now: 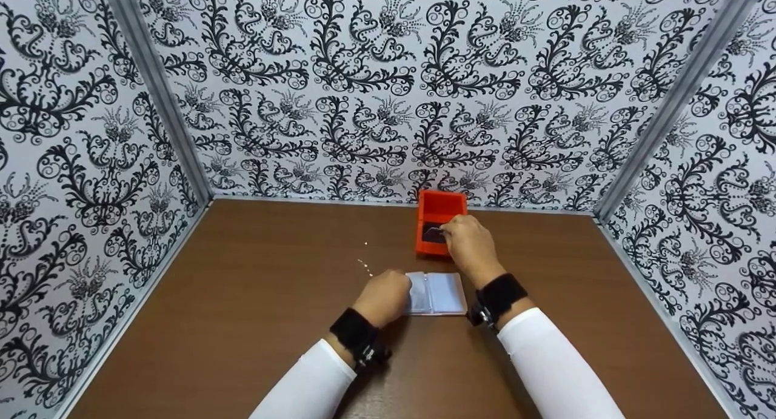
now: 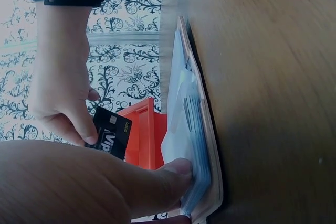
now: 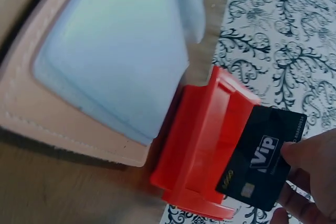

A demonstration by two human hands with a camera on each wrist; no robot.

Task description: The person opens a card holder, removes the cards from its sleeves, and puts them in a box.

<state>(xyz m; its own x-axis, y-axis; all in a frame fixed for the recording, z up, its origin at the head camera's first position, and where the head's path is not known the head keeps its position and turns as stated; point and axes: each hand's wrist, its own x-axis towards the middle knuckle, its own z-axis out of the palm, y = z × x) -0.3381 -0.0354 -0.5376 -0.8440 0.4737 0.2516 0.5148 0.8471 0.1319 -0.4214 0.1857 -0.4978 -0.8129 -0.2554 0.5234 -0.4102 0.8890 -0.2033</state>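
Note:
A black card with "Vip" printed in white is pinched between the thumb and fingers of my right hand. That hand holds it over the red-orange tray, near the tray's right side. An open card holder lies on the table just in front, with clear plastic sleeves and a pale pink cover with a stitched edge. My left hand grips the holder's left side, its thumb pressing on the stacked sleeves.
Small pale specks lie on the brown table left of the card holder. Behind the tray rises a wall with black scroll patterns, and similar panels stand on both sides.

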